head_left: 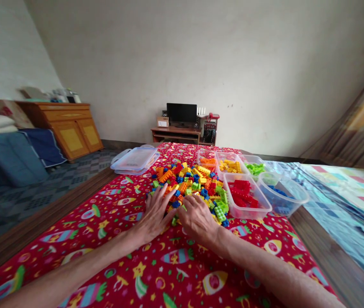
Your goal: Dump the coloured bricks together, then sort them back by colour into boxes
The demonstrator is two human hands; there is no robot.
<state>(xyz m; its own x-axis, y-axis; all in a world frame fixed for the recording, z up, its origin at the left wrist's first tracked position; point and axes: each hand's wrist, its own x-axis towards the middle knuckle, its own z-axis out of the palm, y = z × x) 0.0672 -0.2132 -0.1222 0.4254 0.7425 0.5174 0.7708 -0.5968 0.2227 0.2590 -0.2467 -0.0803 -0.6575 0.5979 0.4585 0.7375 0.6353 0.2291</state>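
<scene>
A heap of plastic building bricks [192,182] in orange, yellow, green, blue and red lies on a red patterned cloth [156,265]. My left hand [153,216] lies flat at the heap's near left edge, fingers stretched out and touching the bricks. Beside it, my right hand [197,218] rests palm down on the heap's near edge, fingers curled among the bricks; whether it holds one is hidden.
Clear tubs stand right of the heap: red bricks [245,194], blue bricks [281,194], green [255,167], yellow [230,166], orange [208,161]. Stacked clear lids [135,160] lie at the back left. A wooden cabinet [69,128] and a monitor desk [182,124] stand by the walls.
</scene>
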